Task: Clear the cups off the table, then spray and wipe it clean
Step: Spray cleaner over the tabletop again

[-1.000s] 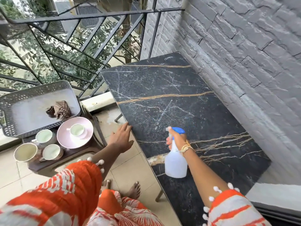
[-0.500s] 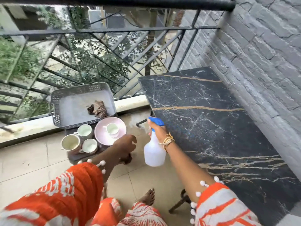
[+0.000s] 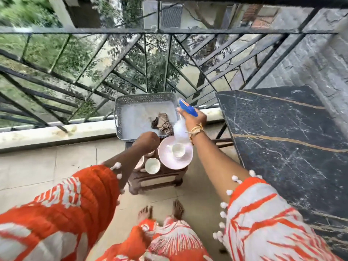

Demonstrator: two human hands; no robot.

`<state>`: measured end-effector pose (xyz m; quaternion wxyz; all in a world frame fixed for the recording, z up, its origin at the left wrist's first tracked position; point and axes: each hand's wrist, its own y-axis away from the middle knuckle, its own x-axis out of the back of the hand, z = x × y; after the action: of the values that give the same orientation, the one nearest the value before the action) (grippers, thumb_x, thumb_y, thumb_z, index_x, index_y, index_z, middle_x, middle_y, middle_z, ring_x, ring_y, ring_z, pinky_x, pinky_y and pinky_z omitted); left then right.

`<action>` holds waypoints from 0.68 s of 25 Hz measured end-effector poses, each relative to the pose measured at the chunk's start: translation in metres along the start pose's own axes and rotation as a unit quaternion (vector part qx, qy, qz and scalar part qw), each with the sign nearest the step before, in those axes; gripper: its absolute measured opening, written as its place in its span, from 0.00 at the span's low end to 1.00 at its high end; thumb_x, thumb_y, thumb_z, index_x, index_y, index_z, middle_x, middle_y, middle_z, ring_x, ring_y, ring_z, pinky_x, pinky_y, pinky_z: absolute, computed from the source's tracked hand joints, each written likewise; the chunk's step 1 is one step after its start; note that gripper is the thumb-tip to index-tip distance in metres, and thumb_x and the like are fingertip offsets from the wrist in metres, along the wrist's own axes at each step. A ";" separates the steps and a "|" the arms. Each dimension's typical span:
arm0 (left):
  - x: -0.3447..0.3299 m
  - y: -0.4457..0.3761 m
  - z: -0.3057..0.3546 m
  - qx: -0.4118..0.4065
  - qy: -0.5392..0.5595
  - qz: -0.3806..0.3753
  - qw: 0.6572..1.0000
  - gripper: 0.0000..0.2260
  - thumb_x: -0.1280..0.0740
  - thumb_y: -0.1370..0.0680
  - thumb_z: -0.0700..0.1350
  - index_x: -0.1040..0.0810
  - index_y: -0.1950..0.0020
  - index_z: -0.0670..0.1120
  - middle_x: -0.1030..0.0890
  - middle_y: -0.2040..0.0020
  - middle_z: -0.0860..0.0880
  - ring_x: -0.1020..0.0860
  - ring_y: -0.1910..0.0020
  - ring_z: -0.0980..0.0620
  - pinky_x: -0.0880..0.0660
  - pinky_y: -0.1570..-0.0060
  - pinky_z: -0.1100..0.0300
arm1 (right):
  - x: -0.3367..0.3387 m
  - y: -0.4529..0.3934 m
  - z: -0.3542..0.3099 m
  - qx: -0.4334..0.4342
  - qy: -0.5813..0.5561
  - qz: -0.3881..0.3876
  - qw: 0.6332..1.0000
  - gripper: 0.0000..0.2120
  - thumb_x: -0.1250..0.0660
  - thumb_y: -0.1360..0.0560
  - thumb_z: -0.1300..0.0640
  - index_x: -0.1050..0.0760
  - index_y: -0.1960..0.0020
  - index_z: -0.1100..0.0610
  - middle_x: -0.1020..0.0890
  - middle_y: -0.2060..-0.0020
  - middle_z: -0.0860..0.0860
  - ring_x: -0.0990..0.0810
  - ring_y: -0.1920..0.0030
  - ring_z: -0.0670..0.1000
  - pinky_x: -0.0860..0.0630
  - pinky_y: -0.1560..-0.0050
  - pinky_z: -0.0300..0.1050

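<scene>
- Spray bottle (image 3: pixel 181 129): in my right hand (image 3: pixel 194 119), carried over the tray's near right corner and the pink saucer, off the table. My grip is wrapped round its neck just under the blue trigger head (image 3: pixel 188 108). Long axis roughly upright, slightly tilted; pale body hangs below my hand, nozzle points away and to the left, toward the railing. Motion blur hides the liquid level. I judge it light, thin plastic, slick if wet; the neck is the sound place to hold.
- Cloth (image 3: pixel 162 123): brown, crumpled, lying in the tray, near its right side. Soft and limp, no fixed axis; I would pinch a bunched fold from above.
- Tray (image 3: pixel 120 117): grey, perforated wall, sitting on the far end of the low stool (image 3: pixel 156 178), beside the railing.
- Left hand (image 3: pixel 147 141): curled into a loose fist at the tray's near edge, above the cups. I cannot tell whether this grip holds anything.
- Cups: one on the pink saucer (image 3: pixel 165 157), centre cup (image 3: pixel 178 150); another cup (image 3: pixel 152 165) just beside it; others are partly hidden under my left forearm. Fragile ware, rims up.
- Table (image 3: pixel 282 140): dark marble with gold veins, to my right, bare of cups. Clearing looks done; wiping, I judge, remains.
</scene>
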<state>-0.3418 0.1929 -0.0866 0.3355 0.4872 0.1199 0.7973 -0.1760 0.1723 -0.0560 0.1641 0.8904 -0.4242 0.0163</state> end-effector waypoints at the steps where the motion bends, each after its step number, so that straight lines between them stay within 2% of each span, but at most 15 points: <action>1: 0.001 -0.008 0.000 0.011 0.014 0.005 1.000 0.11 0.36 0.25 0.41 0.16 0.48 0.44 0.17 0.46 0.40 0.20 0.44 0.42 0.25 0.46 0.54 | -0.008 -0.012 -0.004 0.007 0.011 -0.007 1.000 0.12 0.20 0.37 0.63 0.23 0.66 0.56 0.27 0.72 0.48 0.33 0.76 0.40 0.33 0.69 0.36; 3: 0.002 -0.028 0.003 0.036 0.053 0.022 0.998 0.10 0.36 0.25 0.41 0.16 0.48 0.43 0.17 0.46 0.39 0.21 0.44 0.41 0.25 0.46 0.54 | -0.023 -0.041 -0.007 0.010 0.044 -0.016 0.999 0.13 0.18 0.39 0.57 0.23 0.68 0.54 0.25 0.71 0.49 0.31 0.71 0.44 0.31 0.68 0.40; 5: 0.001 -0.051 0.008 0.058 0.099 0.037 0.993 0.10 0.36 0.24 0.41 0.17 0.49 0.43 0.17 0.47 0.39 0.21 0.45 0.41 0.26 0.48 0.55 | -0.035 -0.068 -0.008 0.012 0.085 -0.028 0.996 0.14 0.18 0.39 0.54 0.24 0.69 0.53 0.26 0.72 0.48 0.33 0.73 0.44 0.33 0.70 0.38; 8: -0.008 -0.090 0.013 0.098 0.139 0.041 0.985 0.09 0.36 0.25 0.42 0.17 0.50 0.41 0.17 0.49 0.37 0.20 0.46 0.41 0.28 0.53 0.57 | -0.055 -0.109 0.001 0.024 0.112 -0.062 0.991 0.14 0.20 0.35 0.54 0.26 0.70 0.52 0.29 0.75 0.46 0.36 0.79 0.39 0.37 0.73 0.33; 11: -0.019 -0.137 0.014 0.137 0.179 0.058 0.973 0.10 0.35 0.26 0.43 0.20 0.52 0.37 0.19 0.49 0.34 0.21 0.46 0.38 0.28 0.55 0.54 | -0.078 -0.147 0.016 0.077 0.143 -0.126 0.979 0.10 0.23 0.31 0.57 0.24 0.65 0.52 0.28 0.73 0.44 0.32 0.77 0.37 0.36 0.71 0.30; 13: -0.032 -0.162 0.013 0.185 0.224 0.056 0.955 0.16 0.32 0.26 0.47 0.23 0.43 0.38 0.21 0.43 0.35 0.25 0.39 0.39 0.28 0.46 0.53 | -0.093 -0.164 0.029 0.108 0.186 -0.178 0.960 0.05 0.25 0.29 0.58 0.20 0.61 0.54 0.24 0.71 0.45 0.28 0.70 0.40 0.35 0.69 0.29; 14: -0.037 -0.169 0.015 0.218 0.246 0.043 0.943 0.23 0.30 0.26 0.50 0.28 0.36 0.40 0.25 0.37 0.35 0.28 0.35 0.39 0.30 0.41 0.54 | -0.099 -0.169 0.034 0.117 0.192 -0.195 0.955 0.03 0.26 0.28 0.59 0.17 0.56 0.58 0.21 0.67 0.49 0.25 0.67 0.46 0.34 0.68 0.29; 16: -0.052 -0.182 0.015 0.251 0.274 0.023 0.928 0.35 0.28 0.28 0.52 0.38 0.27 0.43 0.33 0.32 0.36 0.33 0.31 0.39 0.33 0.35 0.54 | -0.107 -0.178 0.047 0.132 0.203 -0.203 0.949 0.10 0.27 0.27 0.58 0.17 0.48 0.62 0.17 0.59 0.57 0.22 0.60 0.55 0.31 0.63 0.36; 17: -0.060 -0.189 0.013 0.250 0.290 0.013 0.924 0.37 0.27 0.30 0.52 0.40 0.26 0.44 0.33 0.32 0.36 0.33 0.31 0.38 0.33 0.34 0.53 | -0.108 -0.182 0.052 0.134 0.207 -0.207 0.947 0.11 0.27 0.27 0.57 0.17 0.47 0.62 0.16 0.57 0.58 0.22 0.58 0.56 0.31 0.61 0.40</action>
<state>-0.2330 0.2928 -0.2200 0.1425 0.3045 0.4010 0.8522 -0.1121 0.3442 -0.1741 0.1273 0.9494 -0.1816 0.2223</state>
